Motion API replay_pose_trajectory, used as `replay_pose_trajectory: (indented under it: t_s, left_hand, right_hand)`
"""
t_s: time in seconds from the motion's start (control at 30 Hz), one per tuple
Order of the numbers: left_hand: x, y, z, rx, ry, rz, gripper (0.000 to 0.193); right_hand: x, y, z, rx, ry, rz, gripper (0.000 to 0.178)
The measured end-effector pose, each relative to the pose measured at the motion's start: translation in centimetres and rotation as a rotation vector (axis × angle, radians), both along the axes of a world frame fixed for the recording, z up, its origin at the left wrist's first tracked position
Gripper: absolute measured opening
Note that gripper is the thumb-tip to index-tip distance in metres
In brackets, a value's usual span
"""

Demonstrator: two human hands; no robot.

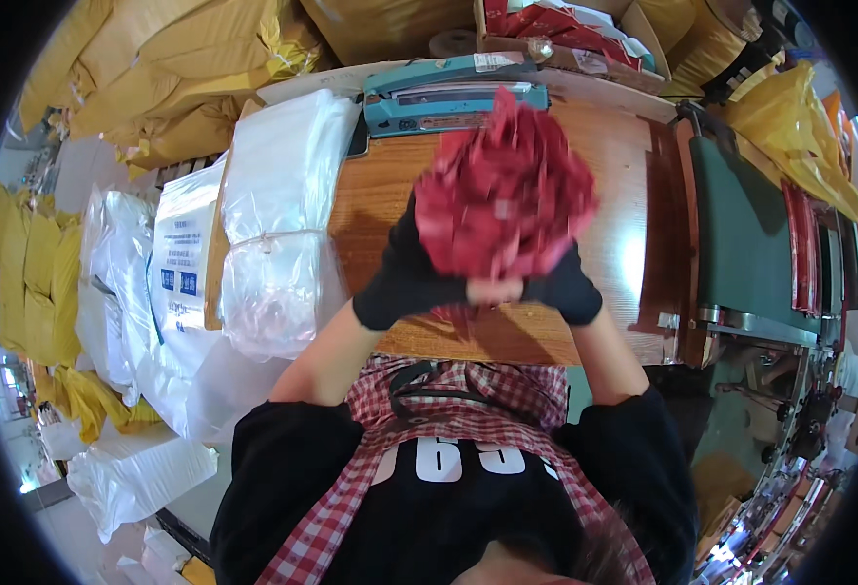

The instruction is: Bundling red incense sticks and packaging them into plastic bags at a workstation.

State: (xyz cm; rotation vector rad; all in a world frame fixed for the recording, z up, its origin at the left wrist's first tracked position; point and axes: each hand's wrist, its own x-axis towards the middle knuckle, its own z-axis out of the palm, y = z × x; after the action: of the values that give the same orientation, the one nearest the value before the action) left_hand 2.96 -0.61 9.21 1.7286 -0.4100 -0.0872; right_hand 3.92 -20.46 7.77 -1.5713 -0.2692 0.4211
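A thick bunch of crinkled red pieces (507, 190), smeared by motion, is held up over the wooden table in front of me. My left hand (407, 278) grips it from the left and below, and my right hand (567, 288) from the right. Both wear black gloves that leave fingertips bare, and the fingertips meet under the bunch. What the pieces are is too blurred to tell. A little red shows below my fingers, near the table's front edge. Behind the bunch lies a teal bar heat sealer (448, 95).
On the left lies a tied stack of clear plastic bags (278, 234), with a white printed plastic pack (180, 258) beside it. A green conveyor belt (750, 229) runs at the right. An open carton (575, 29) with red packets and yellow sacks (156, 73) stand behind.
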Motion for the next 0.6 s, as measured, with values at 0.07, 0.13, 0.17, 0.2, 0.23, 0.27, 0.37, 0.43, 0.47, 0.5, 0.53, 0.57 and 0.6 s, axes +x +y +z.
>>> replay_pose_trajectory:
  t_s: [0.07,0.13,0.17,0.2,0.23,0.27,0.37,0.43,0.47,0.5,0.53,0.57,0.6]
  left_hand:
    - [1.6,-0.3,0.6,-0.109,0.080,0.049,0.097]
    - [2.3,-0.1,-0.1,-0.183,0.090,0.065,0.101]
    - [2.5,0.3,-1.3,-0.184,0.080,0.049,0.101]
    - [2.6,1.0,-2.7,-0.039,-0.087,-0.030,0.103]
    - [1.6,1.8,-3.8,0.115,-0.235,-0.086,0.106]
    - [0.4,1.1,-1.9,0.112,-0.218,-0.090,0.106]
    - [-1.5,-0.9,4.4,-0.793,0.281,-0.007,0.123]
    - [-1.2,-0.5,2.6,-0.700,0.103,-0.040,0.128]
    - [-1.2,-0.3,1.6,-0.602,-0.072,-0.086,0.133]
    - [-1.5,-0.1,1.1,-0.499,-0.246,-0.131,0.138]
    - [-1.6,-0.4,1.1,-0.568,-0.250,-0.119,0.140]
    - [-1.4,-0.2,1.3,-0.577,-0.256,-0.122,0.140]
    - [-1.2,0.3,1.2,-0.293,-0.320,-0.057,0.138]
  right_hand:
    - [2.6,1.5,0.2,-0.281,-0.437,-0.149,0.093]
    - [2.2,1.6,1.0,-0.139,-0.352,-0.129,0.103]
    - [1.9,1.4,1.9,-0.203,-0.380,-0.042,0.109]
    - [2.2,0.1,-2.7,-0.180,-0.671,-0.007,0.122]
    - [2.2,-0.2,-2.6,-0.171,-0.663,-0.001,0.122]
    - [1.5,-0.8,-1.9,-0.088,-0.689,0.051,0.132]
    - [-1.1,-0.2,2.5,0.454,-0.029,0.050,0.138]
    - [-0.8,2.2,3.3,0.654,0.114,-0.161,0.141]
    - [-0.6,2.4,3.1,0.651,0.122,-0.158,0.141]
    - [-0.2,2.3,2.8,0.593,-0.099,-0.036,0.139]
    - [0.2,2.2,2.5,0.530,-0.323,0.088,0.138]
    - [0.3,1.3,1.3,0.520,-0.329,0.089,0.138]
    - [0.3,0.0,-1.1,0.218,-0.391,0.115,0.135]
